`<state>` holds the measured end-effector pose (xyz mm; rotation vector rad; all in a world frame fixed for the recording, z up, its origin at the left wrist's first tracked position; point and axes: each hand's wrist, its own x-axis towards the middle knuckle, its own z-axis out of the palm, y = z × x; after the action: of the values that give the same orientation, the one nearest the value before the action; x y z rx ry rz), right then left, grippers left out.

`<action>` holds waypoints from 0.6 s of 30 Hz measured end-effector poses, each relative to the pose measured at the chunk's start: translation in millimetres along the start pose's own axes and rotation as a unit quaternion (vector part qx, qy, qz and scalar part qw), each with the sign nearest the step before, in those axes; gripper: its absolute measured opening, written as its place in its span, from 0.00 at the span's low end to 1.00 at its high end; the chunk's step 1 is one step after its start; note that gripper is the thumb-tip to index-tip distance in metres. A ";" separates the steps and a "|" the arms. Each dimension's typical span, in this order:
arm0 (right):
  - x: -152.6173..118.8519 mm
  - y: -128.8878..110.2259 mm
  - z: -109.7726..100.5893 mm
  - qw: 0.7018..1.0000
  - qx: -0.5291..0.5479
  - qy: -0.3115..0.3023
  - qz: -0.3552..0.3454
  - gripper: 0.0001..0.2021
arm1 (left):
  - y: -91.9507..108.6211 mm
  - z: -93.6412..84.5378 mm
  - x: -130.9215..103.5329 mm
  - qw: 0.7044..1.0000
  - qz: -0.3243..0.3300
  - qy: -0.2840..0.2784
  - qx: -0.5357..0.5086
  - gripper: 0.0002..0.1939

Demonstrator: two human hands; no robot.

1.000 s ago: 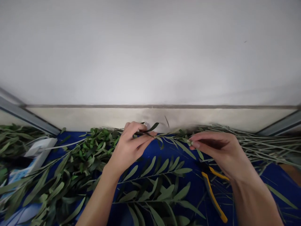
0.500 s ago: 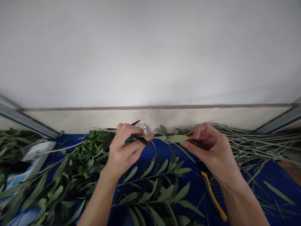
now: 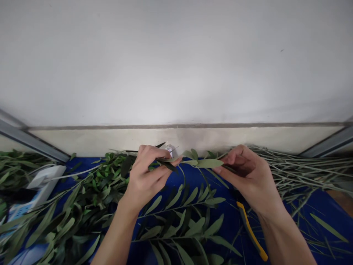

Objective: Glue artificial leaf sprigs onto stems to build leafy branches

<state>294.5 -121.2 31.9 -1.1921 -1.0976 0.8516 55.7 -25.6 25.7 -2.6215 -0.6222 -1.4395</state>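
Observation:
A leafy green sprig (image 3: 208,163) is stretched level between my two hands, above a blue surface (image 3: 179,176). My left hand (image 3: 150,171) pinches its left part, with dark leaves poking out between the fingers. At the right end, my right hand (image 3: 244,169) is closed on the sprig with thumb and fingertips. Below the hands lie leafy branches (image 3: 176,209) with long leaves. A yellow and black tool handle (image 3: 252,233) rests beside my right wrist; its upper end is hard to make out.
Piled leafy branches (image 3: 71,213) cover the left side, near a white box-like object (image 3: 49,180). Bare stems (image 3: 300,165) are heaped at the right. A small labelled bottle (image 3: 168,149) stands behind my left hand. A pale wall (image 3: 176,73) rises behind.
Both hands and the sprig appear shifted very slightly to the right, along with the rest of the view. Their grip looks the same.

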 end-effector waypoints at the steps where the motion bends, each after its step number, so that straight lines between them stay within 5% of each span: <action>1: -0.1 -0.5 0.4 1.000 -0.005 0.003 0.000 0.16 | 0.1 -0.1 0.1 1.000 0.000 -0.003 0.000 0.07; 18: 2.4 9.4 -3.9 0.999 -0.026 -0.028 -0.011 0.15 | 4.7 2.2 4.2 0.999 0.018 -0.035 -0.032 0.11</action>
<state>299.3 -118.2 23.1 -1.2031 -1.1822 0.8483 61.3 -28.1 28.5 -2.7269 -0.5421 -1.3852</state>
